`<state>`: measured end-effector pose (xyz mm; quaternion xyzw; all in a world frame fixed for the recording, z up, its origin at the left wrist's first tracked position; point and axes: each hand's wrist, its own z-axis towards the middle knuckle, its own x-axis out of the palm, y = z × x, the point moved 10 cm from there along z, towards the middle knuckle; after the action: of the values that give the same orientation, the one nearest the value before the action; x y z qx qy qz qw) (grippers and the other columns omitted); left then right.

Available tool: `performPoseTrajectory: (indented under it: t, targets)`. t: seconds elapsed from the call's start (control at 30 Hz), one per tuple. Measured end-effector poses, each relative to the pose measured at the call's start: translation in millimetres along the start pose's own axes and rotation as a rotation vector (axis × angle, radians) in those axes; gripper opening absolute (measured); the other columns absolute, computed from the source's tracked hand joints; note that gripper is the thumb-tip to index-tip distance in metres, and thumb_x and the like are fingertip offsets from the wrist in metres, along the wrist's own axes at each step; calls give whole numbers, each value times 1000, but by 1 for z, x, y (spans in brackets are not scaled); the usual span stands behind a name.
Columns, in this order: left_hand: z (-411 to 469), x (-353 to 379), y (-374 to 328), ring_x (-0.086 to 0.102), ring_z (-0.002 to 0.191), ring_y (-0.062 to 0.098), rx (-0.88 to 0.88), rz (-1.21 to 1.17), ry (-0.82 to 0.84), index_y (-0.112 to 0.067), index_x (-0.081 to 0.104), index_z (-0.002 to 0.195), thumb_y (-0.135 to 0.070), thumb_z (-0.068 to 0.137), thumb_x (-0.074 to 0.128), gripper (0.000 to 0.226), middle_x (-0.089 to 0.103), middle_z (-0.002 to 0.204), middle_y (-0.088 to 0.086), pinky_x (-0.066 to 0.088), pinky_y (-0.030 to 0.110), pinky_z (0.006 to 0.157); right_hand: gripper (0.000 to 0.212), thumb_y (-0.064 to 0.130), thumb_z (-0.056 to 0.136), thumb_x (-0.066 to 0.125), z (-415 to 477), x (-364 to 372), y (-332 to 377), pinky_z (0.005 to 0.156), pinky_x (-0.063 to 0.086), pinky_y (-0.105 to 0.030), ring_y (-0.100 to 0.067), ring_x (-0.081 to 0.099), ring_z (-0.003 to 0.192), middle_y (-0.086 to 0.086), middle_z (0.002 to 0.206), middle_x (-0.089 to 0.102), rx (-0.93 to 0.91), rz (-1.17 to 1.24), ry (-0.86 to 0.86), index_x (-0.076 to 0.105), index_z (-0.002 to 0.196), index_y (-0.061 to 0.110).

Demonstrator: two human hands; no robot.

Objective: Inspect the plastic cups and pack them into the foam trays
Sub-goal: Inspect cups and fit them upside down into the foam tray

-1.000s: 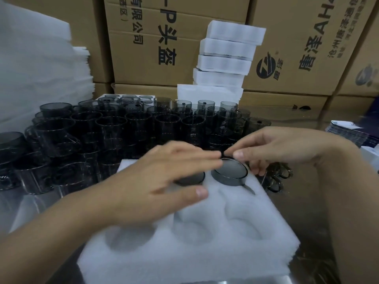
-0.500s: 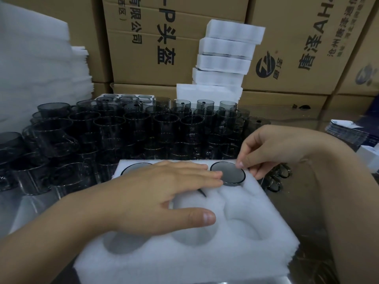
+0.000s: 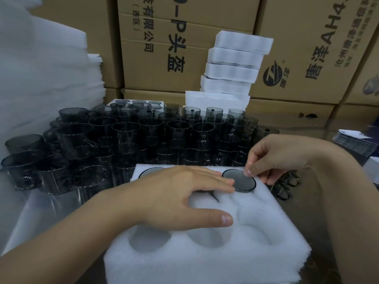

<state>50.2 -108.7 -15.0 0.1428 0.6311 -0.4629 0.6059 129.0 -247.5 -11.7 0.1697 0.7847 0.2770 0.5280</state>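
A white foam tray (image 3: 205, 261) with round pockets lies in front of me. A dark cup (image 3: 240, 182) sits upside down in the back right pocket, its flat base showing. Another cup's base (image 3: 149, 172) shows in the back left pocket. My left hand (image 3: 180, 195) lies flat with straight fingers over the back middle pocket, hiding what is under it. My right hand (image 3: 274, 160) touches the back right cup's base with a fingertip, its other fingers curled. The three front pockets hold nothing.
Several smoky grey cups with handles (image 3: 133, 140) stand crowded behind the tray. Filled foam trays (image 3: 235, 64) are stacked at the back against cardboard boxes (image 3: 164, 48). Foam sheets (image 3: 41, 78) pile up at the left. Loose cups (image 3: 287, 185) lie right of the tray.
The back right cup has sunk from standing above the foam to sitting flush in its pocket. My left hand has flattened onto the tray over the middle pocket.
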Motion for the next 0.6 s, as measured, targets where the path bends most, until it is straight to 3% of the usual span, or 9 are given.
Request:
performPoseTrajectory:
  t: [0.1, 0.17, 0.23, 0.3, 0.4, 0.5, 0.6]
  targets:
    - [-4, -13, -1, 34, 124, -21, -11, -153, -144, -48, 53, 125, -64, 75, 55, 52, 51, 132, -30, 33, 16, 106, 18, 37, 75, 73, -3, -2, 7, 52, 47, -19, -5, 56, 51, 5, 57, 62, -34, -118, -74, 74, 68, 21]
    - [-12, -41, 4, 56, 99, -18, 15, -416, -396, -31, 68, 113, -40, 83, 60, 32, 68, 102, -27, 44, 9, 85, 29, 53, 75, 66, -1, -8, 17, 52, 43, -19, -4, 50, 47, 8, 54, 58, -107, -178, -206, 71, 73, 24]
    - [-26, -70, 24, 65, 84, -9, -22, -549, -678, -18, 73, 96, -25, 89, 51, 24, 72, 82, -20, 47, 8, 73, 22, 50, 81, 64, 0, -21, 34, 53, 39, -17, 1, 47, 47, 12, 60, 58, -246, -120, -452, 68, 79, 29]
    - [-39, -84, 53, 68, 84, 2, -161, -602, -873, -22, 73, 84, -22, 92, 50, 24, 74, 80, -9, 50, 21, 73, 14, 39, 87, 63, -5, -28, 51, 60, 38, -17, 3, 51, 59, 15, 79, 58, -363, -116, -676, 64, 100, 35]
    - [-41, -78, 81, 67, 74, 2, -363, -649, -892, -24, 72, 77, -15, 94, 49, 30, 73, 72, -6, 48, 19, 64, 51, 35, 90, 60, 5, -11, 66, 80, 39, -23, -5, 51, 80, 13, 116, 41, -449, -264, -711, 43, 138, 32]
    - [-36, -69, 85, 66, 70, -1, -410, -648, -806, -25, 73, 77, -17, 91, 51, 27, 73, 71, -7, 49, 13, 58, 60, 37, 91, 58, 19, 6, 71, 87, 38, -24, -8, 44, 104, 10, 139, 30, -459, -410, -660, 34, 146, 30]
    - [-33, -68, 81, 66, 71, 1, -390, -591, -784, -27, 72, 76, -17, 90, 54, 26, 73, 72, -9, 45, 8, 56, 58, 35, 92, 59, 30, 14, 70, 91, 36, -22, -12, 42, 121, 11, 146, 27, -453, -432, -597, 37, 145, 28]
